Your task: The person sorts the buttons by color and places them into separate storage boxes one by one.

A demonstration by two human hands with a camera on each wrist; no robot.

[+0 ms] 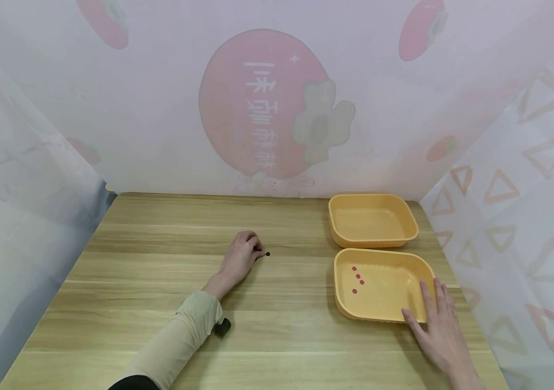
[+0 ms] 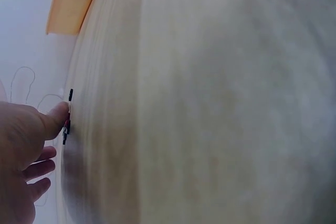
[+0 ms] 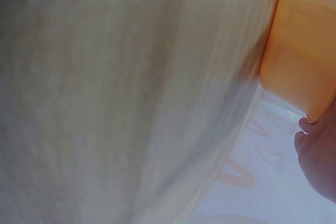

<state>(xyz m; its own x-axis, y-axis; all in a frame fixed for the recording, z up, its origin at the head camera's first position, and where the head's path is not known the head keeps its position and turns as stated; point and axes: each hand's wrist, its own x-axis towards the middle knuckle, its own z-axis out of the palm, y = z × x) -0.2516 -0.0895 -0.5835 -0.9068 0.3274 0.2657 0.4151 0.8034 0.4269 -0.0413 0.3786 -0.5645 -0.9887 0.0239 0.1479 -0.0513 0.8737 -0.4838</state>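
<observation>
Over the middle of the table my left hand (image 1: 242, 255) is bent down, its thumb and fingers pinching at a small cluster of discs. One small black disc (image 1: 268, 253) lies just beyond the thumb tip; more dark bits show between the fingers. In the left wrist view a small red disc (image 2: 67, 118) shows at the thumb tip, between thin black pieces (image 2: 71, 95) seen edge-on; the index finger is hidden. My right hand (image 1: 440, 330) rests spread on the right corner of the near yellow tray (image 1: 389, 319). Several red discs (image 1: 358, 276) lie in that tray's left part.
A second yellow tray (image 1: 373, 244) stands directly behind the near one, with no discs visible in it. The wooden table (image 1: 160, 233) ends at a printed cloth backdrop (image 1: 160, 135), with cloth on both sides. A black item (image 1: 222, 327) sits by the left sleeve.
</observation>
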